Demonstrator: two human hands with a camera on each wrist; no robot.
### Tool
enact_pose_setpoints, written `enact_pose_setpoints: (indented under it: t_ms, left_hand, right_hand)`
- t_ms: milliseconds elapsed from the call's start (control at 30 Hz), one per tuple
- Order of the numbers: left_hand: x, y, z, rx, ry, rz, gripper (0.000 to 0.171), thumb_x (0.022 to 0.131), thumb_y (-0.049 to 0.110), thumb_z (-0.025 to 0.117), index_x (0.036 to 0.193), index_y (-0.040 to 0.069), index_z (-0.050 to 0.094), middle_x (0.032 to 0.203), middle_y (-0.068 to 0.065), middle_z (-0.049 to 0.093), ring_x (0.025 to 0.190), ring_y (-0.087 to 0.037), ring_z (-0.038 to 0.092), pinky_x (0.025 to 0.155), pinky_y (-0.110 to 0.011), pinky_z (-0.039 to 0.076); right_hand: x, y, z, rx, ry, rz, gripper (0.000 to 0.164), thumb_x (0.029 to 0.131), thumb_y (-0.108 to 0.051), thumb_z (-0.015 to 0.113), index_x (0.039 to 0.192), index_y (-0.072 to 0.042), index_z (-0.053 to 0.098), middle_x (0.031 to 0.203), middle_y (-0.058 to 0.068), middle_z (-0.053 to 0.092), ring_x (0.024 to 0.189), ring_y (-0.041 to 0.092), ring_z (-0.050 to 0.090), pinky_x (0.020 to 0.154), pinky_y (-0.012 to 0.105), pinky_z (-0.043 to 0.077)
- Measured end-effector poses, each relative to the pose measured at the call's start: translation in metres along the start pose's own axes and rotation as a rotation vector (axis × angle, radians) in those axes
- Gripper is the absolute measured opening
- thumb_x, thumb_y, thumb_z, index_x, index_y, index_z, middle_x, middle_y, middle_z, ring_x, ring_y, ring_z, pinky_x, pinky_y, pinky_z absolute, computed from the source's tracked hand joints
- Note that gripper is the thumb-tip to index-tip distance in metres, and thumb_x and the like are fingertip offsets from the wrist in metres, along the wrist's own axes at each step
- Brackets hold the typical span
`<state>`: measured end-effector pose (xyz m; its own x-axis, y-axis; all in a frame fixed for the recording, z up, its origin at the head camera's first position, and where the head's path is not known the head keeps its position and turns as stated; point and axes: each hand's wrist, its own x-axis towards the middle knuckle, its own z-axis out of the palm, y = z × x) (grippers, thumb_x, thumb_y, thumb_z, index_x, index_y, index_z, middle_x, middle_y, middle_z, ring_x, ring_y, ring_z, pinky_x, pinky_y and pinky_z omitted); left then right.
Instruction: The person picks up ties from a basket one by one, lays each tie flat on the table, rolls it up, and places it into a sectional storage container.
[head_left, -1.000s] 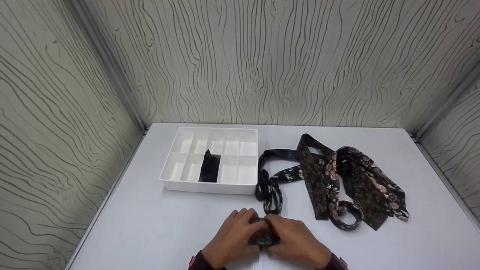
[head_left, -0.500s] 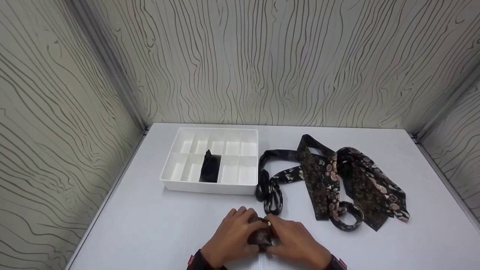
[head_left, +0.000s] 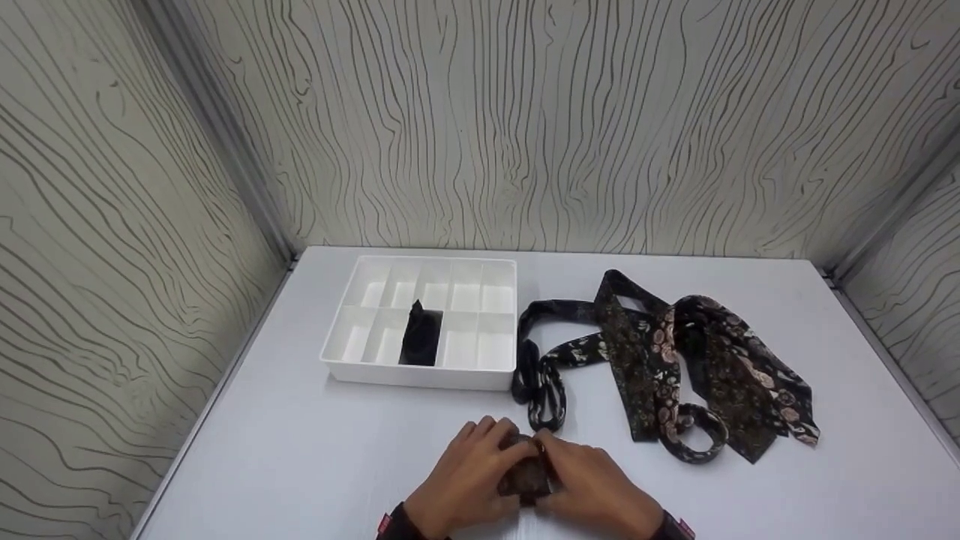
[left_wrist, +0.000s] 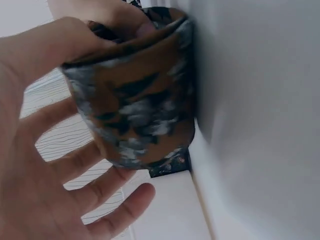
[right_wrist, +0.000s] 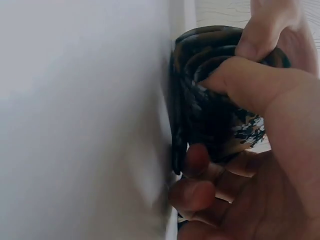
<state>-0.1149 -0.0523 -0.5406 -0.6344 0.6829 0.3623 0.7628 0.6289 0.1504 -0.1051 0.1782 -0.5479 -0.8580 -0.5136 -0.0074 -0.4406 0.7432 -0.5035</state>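
Note:
A rolled-up necktie (head_left: 525, 480) with a dark floral pattern stands on its side edge on the white table, between both hands. My left hand (head_left: 469, 476) grips it from the left, and in the left wrist view the thumb lies over the rim of the roll (left_wrist: 140, 110) while the other fingers spread behind it. From the right, my right hand (head_left: 592, 480) holds the same roll; the right wrist view shows its thumb pressed into the coiled layers (right_wrist: 215, 50) and its fingers curled near the tabletop. Part of the roll is hidden by the hands.
Beyond the hands stands a white divided tray (head_left: 420, 377), with a black folded cloth (head_left: 421, 337) in one front compartment. Several dark floral neckties (head_left: 637, 375) lie loosely tangled to the right, one looped end (head_left: 551, 401) close to the tray's corner. Patterned walls enclose the table.
The rolled necktie has turned slightly between the fingers, showing a different part of its surface. Both hands stay in nearly the same place; the tray and other neckties have not moved.

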Motion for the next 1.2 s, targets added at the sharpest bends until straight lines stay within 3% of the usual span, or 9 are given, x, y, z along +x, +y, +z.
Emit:
enact_pose_setpoints:
  t_ms: [133,233,333,433,667,833,1033,1100,1200]
  left_hand:
    - [0.001,0.000,0.001,-0.041,0.039,0.034,0.050,0.072,0.042,0.092,0.117,0.030,0.076,0.114,0.007,0.064,0.101,-0.012,0.054,0.084,-0.024,0.047]
    - [0.000,0.000,0.000,-0.153,0.014,0.003,0.049,0.085,0.050,0.084,0.128,0.028,0.075,0.119,0.006,0.065,0.105,-0.010,0.055,0.086,-0.023,0.050]
    - [-0.004,-0.002,0.000,-0.295,-0.050,-0.121,0.055,0.100,0.060,0.065,0.143,0.025,0.067,0.126,0.003,0.062,0.110,-0.011,0.055,0.089,-0.025,0.054]
    - [-0.006,-0.004,0.002,-0.368,-0.114,-0.281,0.062,0.106,0.064,0.050,0.147,0.019,0.062,0.124,0.000,0.062,0.110,-0.012,0.058,0.089,-0.031,0.056]
    - [-0.005,-0.003,0.013,-0.668,-0.223,-0.501,0.054,0.103,0.060,0.059,0.127,0.012,0.067,0.104,0.000,0.074,0.086,-0.003,0.064,0.074,-0.026,0.053]
    - [-0.001,0.001,0.014,-0.819,-0.175,-0.577,0.058,0.097,0.055,0.069,0.132,0.011,0.063,0.108,-0.004,0.076,0.086,-0.004,0.066,0.072,-0.025,0.054]
    - [0.004,-0.002,0.008,-0.905,-0.121,-0.649,0.071,0.084,0.039,0.081,0.142,0.007,0.056,0.119,-0.011,0.074,0.101,-0.018,0.068,0.085,-0.036,0.056]
    - [0.006,-0.004,0.005,-0.914,-0.088,-0.676,0.075,0.080,0.035,0.083,0.142,0.005,0.055,0.123,-0.013,0.072,0.108,-0.022,0.067,0.093,-0.042,0.055]
    - [0.007,-0.009,0.003,-0.910,-0.032,-0.709,0.074,0.076,0.031,0.084,0.139,0.004,0.058,0.126,-0.013,0.071,0.114,-0.025,0.066,0.101,-0.049,0.054]
  right_hand:
    - [-0.001,-0.001,0.000,0.007,0.011,-0.026,0.067,0.082,-0.042,0.087,0.137,-0.020,0.056,0.115,0.000,0.074,0.094,0.017,0.071,0.075,0.035,0.056]
    - [-0.002,0.000,0.002,-0.021,0.035,-0.054,0.069,0.085,-0.038,0.085,0.140,-0.011,0.054,0.115,0.007,0.075,0.095,0.024,0.074,0.078,0.039,0.059]
    - [-0.005,0.002,0.005,-0.010,0.030,-0.041,0.068,0.085,-0.027,0.085,0.140,-0.003,0.052,0.113,0.014,0.075,0.096,0.031,0.074,0.079,0.043,0.060]
    - [-0.005,0.004,0.007,0.023,0.035,-0.036,0.067,0.083,-0.018,0.085,0.139,-0.003,0.052,0.111,0.014,0.074,0.095,0.031,0.075,0.078,0.044,0.060]
    - [-0.003,0.003,0.009,0.063,0.070,-0.105,0.053,0.086,-0.008,0.081,0.130,-0.011,0.052,0.108,0.007,0.074,0.096,0.022,0.075,0.079,0.037,0.061]
    - [0.000,-0.002,0.008,0.001,0.166,-0.165,0.052,0.083,0.001,0.079,0.127,-0.011,0.054,0.110,0.010,0.076,0.098,0.027,0.076,0.083,0.040,0.063]
    - [0.004,-0.004,0.009,-0.011,0.293,-0.205,0.066,0.080,0.005,0.082,0.140,-0.008,0.057,0.127,0.013,0.074,0.111,0.031,0.075,0.093,0.046,0.062]
    - [0.005,-0.004,0.007,0.017,0.287,-0.189,0.075,0.081,0.001,0.083,0.148,-0.010,0.052,0.134,0.013,0.071,0.112,0.029,0.074,0.094,0.046,0.062]
    - [0.005,-0.003,0.002,0.093,0.234,-0.137,0.091,0.080,-0.004,0.083,0.160,-0.016,0.041,0.127,0.008,0.069,0.099,0.019,0.071,0.082,0.036,0.061]
